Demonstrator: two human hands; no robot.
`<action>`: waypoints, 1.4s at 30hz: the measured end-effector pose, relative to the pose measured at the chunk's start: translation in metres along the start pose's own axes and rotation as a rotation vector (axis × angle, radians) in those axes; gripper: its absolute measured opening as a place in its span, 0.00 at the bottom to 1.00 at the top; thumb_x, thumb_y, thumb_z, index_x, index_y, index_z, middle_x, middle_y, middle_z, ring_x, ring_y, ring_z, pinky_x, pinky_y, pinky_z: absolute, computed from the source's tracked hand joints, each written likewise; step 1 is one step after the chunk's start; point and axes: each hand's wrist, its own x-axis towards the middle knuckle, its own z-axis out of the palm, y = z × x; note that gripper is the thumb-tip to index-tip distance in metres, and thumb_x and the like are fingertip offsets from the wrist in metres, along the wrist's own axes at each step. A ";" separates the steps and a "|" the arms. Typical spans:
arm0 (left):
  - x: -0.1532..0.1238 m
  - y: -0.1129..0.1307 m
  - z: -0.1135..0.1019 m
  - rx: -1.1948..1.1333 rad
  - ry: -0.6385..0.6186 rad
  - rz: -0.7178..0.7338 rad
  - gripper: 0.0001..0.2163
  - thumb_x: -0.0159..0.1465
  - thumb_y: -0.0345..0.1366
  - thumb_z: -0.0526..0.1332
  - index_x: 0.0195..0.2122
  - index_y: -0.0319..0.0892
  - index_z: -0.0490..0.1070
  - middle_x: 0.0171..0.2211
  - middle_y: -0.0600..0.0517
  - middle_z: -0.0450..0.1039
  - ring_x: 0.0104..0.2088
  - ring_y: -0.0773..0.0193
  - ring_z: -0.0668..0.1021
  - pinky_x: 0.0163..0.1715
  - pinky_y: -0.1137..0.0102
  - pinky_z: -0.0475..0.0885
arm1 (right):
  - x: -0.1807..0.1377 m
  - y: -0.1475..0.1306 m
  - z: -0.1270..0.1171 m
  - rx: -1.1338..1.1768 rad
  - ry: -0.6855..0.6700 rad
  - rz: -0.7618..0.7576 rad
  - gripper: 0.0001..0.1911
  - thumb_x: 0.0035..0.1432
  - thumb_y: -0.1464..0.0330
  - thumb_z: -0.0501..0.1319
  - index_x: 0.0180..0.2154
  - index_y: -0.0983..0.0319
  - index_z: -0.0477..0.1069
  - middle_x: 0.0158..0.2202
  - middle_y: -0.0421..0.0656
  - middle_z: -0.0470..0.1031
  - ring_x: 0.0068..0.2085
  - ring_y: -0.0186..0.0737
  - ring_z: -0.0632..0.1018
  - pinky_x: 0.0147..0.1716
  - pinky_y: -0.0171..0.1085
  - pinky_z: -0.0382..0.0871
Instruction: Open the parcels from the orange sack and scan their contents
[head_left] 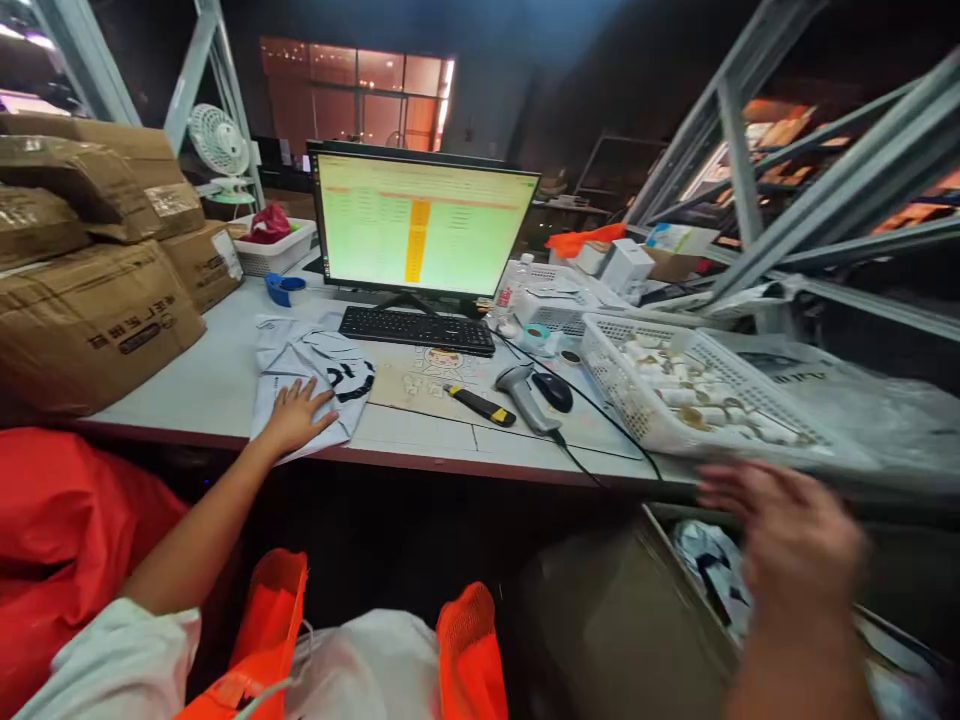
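My left hand [297,418] lies flat, fingers spread, on a white plastic mailer bag [311,350] with black print at the desk's front edge. Over an open cardboard box [637,610] beside the desk, my right hand [787,520] is raised and smeared by motion; whether it holds anything cannot be made out. Inside that box are more white packages [712,570] with black marks, partly hidden by my right forearm. Between the hands, a yellow and black box cutter [480,405] and a grey barcode scanner [525,397] rest on the desk.
A monitor [424,225] stands behind a black keyboard [416,330]. Right of the mouse [553,391] sits a white basket [622,400] of small rolls. Cardboard boxes [90,320] are stacked at left, near a blue tape dispenser [285,289]. The scanner's cable hangs over the desk edge.
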 end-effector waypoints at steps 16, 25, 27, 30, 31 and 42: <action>-0.075 -0.035 -0.058 -0.543 0.158 -0.094 0.16 0.63 0.36 0.54 0.46 0.41 0.79 0.42 0.48 0.83 0.43 0.53 0.82 0.50 0.59 0.77 | 0.059 0.063 0.207 -1.031 -0.696 -0.131 0.40 0.63 0.51 0.57 0.65 0.73 0.63 0.55 0.66 0.76 0.56 0.66 0.77 0.53 0.53 0.71; -0.013 0.009 -0.087 -1.454 0.628 -0.540 0.21 0.57 0.54 0.67 0.39 0.40 0.73 0.29 0.50 0.78 0.37 0.54 0.82 0.40 0.61 0.80 | 0.064 0.055 0.219 -1.139 -0.765 -0.181 0.30 0.61 0.57 0.59 0.56 0.72 0.72 0.47 0.63 0.80 0.49 0.64 0.80 0.44 0.49 0.72; -0.003 0.013 -0.061 -1.419 0.526 -0.582 0.21 0.59 0.55 0.63 0.38 0.40 0.73 0.30 0.47 0.79 0.38 0.51 0.82 0.40 0.59 0.79 | 0.067 0.051 0.219 -1.111 -0.734 -0.164 0.27 0.60 0.58 0.59 0.53 0.71 0.74 0.44 0.62 0.81 0.48 0.62 0.81 0.42 0.47 0.72; 0.002 -0.003 -0.031 -1.002 0.410 -0.618 0.18 0.63 0.50 0.58 0.39 0.39 0.74 0.33 0.44 0.80 0.41 0.47 0.82 0.45 0.56 0.77 | 0.073 0.037 0.211 -0.980 -0.722 -0.041 0.21 0.59 0.62 0.57 0.48 0.68 0.76 0.36 0.56 0.82 0.40 0.55 0.83 0.38 0.43 0.72; 0.002 -0.011 -0.027 -0.812 0.400 -0.613 0.17 0.63 0.48 0.58 0.42 0.38 0.74 0.36 0.43 0.80 0.42 0.46 0.82 0.48 0.55 0.76 | 0.076 0.030 0.206 -0.916 -0.728 0.031 0.18 0.59 0.63 0.57 0.46 0.67 0.76 0.32 0.53 0.81 0.36 0.52 0.83 0.35 0.42 0.73; 0.006 0.106 -0.023 -0.379 0.187 0.150 0.24 0.69 0.47 0.59 0.61 0.38 0.69 0.64 0.40 0.69 0.65 0.47 0.70 0.66 0.52 0.64 | 0.053 -0.117 0.163 -0.504 -1.296 -0.062 0.28 0.56 0.39 0.59 0.29 0.58 0.68 0.21 0.41 0.73 0.19 0.38 0.71 0.17 0.35 0.64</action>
